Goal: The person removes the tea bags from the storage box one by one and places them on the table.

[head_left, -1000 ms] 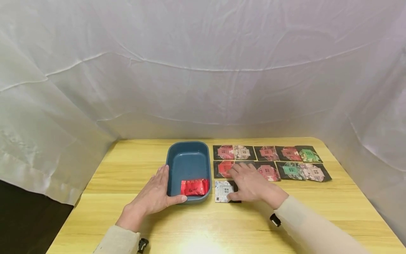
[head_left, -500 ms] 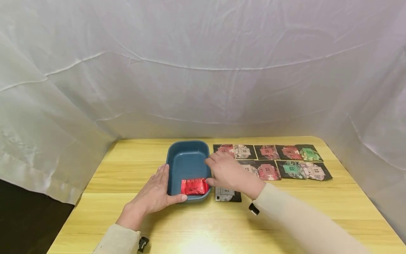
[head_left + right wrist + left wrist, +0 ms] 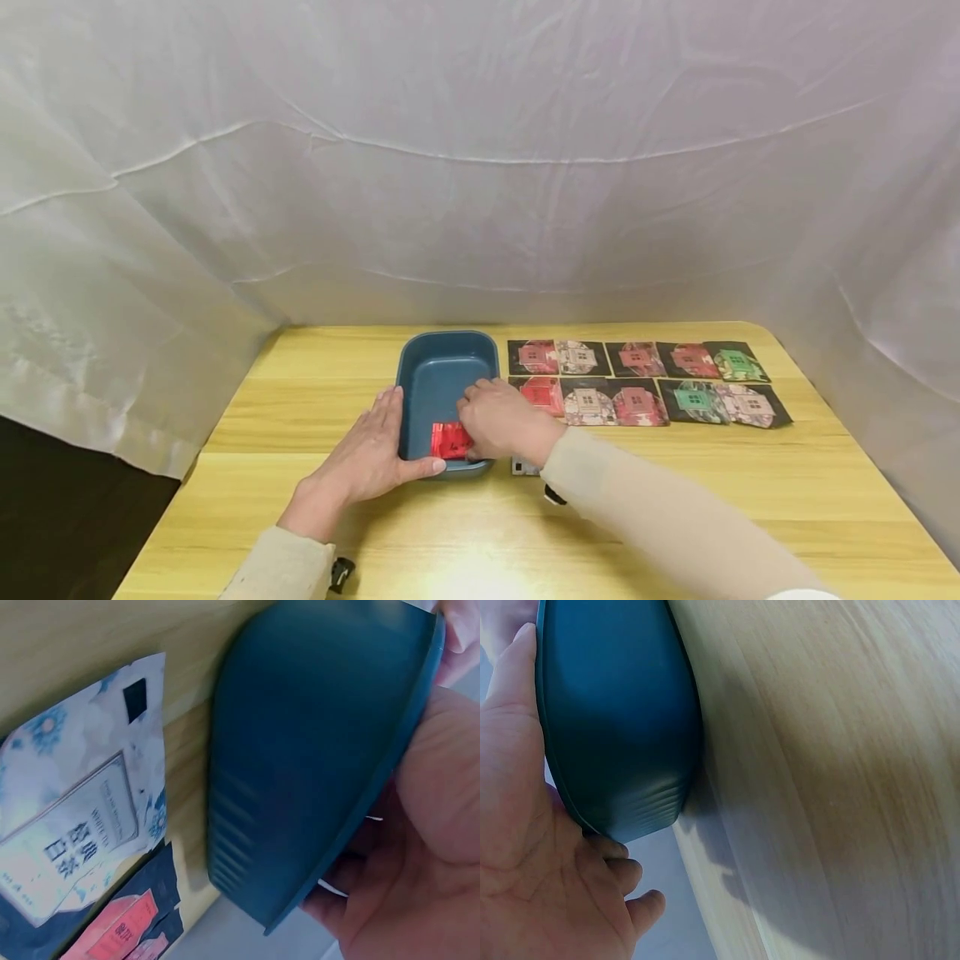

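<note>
A blue rectangular container stands on the table, a red foil packet lying in its near end. My left hand rests against the container's left side with fingers extended, its thumb along the near rim. Reaching over the right rim, my right hand has curled fingers and thumb at the red packet's right end and appears to grip it; the hand hides that end and the exact contact. A white tea packet, labelled "WHITE TEA", lies right of the container, mostly under my right hand in the head view.
Two rows of flat tea packets with black, red, green and pale prints lie right of the container, towards the table's back. The wooden table ends at a pale curtain behind.
My right hand has moved left from above the white tea packet, over the right rim and into the container, onto the red packet. My left hand stays at the container's side.
</note>
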Tool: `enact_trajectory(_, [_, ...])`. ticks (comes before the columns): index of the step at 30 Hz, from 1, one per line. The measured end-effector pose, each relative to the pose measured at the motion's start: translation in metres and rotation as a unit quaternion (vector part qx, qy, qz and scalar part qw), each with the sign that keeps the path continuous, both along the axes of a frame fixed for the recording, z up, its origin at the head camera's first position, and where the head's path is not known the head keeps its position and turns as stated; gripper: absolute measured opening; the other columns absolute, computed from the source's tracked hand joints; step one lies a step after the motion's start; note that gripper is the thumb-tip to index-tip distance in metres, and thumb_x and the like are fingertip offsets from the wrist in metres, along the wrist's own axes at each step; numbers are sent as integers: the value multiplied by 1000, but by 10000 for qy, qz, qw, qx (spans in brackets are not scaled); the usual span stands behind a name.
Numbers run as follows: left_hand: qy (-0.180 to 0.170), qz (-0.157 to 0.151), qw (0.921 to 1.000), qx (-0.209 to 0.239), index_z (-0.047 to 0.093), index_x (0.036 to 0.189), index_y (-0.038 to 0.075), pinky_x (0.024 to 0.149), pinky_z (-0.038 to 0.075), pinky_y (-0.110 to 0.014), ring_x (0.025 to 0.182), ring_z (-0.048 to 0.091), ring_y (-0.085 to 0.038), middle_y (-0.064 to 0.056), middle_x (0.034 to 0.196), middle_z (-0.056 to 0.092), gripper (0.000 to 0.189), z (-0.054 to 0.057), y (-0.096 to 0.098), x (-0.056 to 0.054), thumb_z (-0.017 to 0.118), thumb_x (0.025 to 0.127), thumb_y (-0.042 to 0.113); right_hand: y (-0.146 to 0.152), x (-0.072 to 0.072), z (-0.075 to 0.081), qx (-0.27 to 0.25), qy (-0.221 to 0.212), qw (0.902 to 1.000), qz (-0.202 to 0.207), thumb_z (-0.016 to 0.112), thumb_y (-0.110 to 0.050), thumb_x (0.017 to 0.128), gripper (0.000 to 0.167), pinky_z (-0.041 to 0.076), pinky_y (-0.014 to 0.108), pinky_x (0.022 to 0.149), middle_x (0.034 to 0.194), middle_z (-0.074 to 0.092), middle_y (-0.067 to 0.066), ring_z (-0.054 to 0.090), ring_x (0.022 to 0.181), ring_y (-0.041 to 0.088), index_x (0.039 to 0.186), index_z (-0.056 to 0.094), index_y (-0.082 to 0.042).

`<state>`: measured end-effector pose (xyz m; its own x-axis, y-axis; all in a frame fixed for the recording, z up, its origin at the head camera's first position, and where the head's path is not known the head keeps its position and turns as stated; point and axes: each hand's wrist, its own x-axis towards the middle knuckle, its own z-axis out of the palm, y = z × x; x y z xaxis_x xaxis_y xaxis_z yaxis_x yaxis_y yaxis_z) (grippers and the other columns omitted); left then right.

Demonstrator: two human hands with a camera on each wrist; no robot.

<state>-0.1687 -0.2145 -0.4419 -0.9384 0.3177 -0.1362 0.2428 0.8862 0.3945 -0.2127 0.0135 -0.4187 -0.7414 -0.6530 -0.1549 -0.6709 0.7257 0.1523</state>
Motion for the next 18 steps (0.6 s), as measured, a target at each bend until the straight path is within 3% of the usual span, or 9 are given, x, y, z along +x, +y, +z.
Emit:
enact_trajectory(8, [-15,0,10000,12,7,166,-8,132,18,-57,163,12,-42,-26,175,12,138,2,0,0,64,82,85,-9,-2,-3,348,-18,9993,-118,85,-61,81,45,51,32,89,101,70,-4,61,100,18,98,73,-21])
enact_trajectory(18, [-6,-3,10000,32,7,166,-8,132,18,-57,163,12,-42,-27,174,12,138,2,0,-1,63,83,86,-15,-6,-8,504,-73,9984,-239,85,-57,82,40,50,35,90,103,72,-3,62,100,19,101,76,-22])
